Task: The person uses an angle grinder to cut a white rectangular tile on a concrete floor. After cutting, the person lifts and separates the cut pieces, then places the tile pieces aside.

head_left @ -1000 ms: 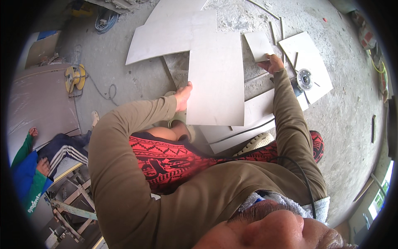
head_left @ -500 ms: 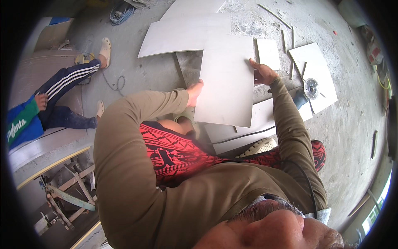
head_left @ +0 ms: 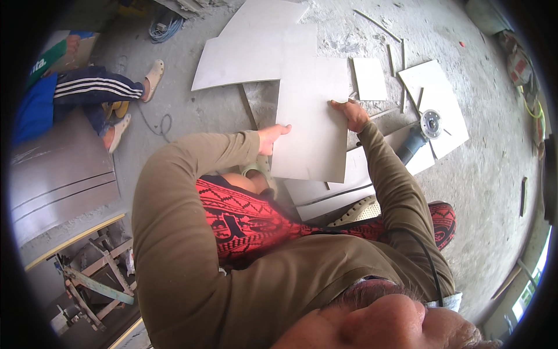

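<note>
Between my hands is a pale rectangular tile (head_left: 311,134). My left hand (head_left: 272,139) grips its left edge with the thumb on top. My right hand (head_left: 351,115) holds the right edge, thumb over the face, fingers partly hidden underneath. The tile's far end overlaps other large pale tiles (head_left: 238,61) on the floor. Right of my right hand, an angle grinder (head_left: 414,144) with a round metal disc lies on a pale tile piece (head_left: 453,107). Another white tile piece (head_left: 322,198) lies under the near end of the held tile.
A small square offcut (head_left: 369,79) and narrow strips (head_left: 393,60) lie beyond my right hand. At the left, a co-worker's leg in striped trousers (head_left: 96,84) is near a stack of brownish tiles (head_left: 64,174). A manual tile cutter frame (head_left: 96,279) stands below. Coiled cable (head_left: 165,29) lies far left.
The held tile has come slightly lower and left, and my right hand has shifted left and nearer with it. The co-worker at the left has moved farther away and brought the feet together.
</note>
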Available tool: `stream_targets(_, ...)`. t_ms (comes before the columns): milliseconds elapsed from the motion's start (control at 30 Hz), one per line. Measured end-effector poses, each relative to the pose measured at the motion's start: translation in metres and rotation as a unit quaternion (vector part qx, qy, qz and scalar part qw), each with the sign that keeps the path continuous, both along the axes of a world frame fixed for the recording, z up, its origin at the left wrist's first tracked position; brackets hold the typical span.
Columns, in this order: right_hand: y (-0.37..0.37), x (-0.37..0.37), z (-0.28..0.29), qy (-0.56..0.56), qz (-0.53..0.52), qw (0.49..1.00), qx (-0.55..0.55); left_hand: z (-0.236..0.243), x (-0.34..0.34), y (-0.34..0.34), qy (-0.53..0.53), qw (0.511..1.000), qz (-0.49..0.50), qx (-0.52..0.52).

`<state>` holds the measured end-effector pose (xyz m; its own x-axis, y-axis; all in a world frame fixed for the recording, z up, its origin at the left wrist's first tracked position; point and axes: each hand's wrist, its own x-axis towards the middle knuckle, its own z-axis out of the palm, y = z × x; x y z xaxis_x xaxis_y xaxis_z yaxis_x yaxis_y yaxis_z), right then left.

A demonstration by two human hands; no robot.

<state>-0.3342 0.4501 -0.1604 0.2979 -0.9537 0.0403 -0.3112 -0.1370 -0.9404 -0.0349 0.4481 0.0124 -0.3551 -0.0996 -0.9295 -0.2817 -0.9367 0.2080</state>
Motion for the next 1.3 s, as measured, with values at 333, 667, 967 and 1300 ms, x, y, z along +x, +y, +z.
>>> stream_targets(333,0.007,0.008,0.086,0.218,0.030,0.974,-0.056,-0.007,0.009,-0.002,-0.049,0.997,-0.060,-0.021)
stream_targets(667,0.021,0.000,0.069,0.111,-0.034,0.974,-0.193,0.010,0.001,-0.003,-0.072,0.995,-0.064,-0.013)
stream_targets(967,-0.005,-0.043,0.083,0.372,-0.467,0.798,0.088,0.018,-0.009,-0.003,-0.035,0.999,-0.030,-0.008)
stream_targets(1300,-0.021,-0.062,0.045,0.225,-0.410,0.876,0.120,0.031,-0.019,-0.001,-0.032,0.999,-0.020,-0.003)
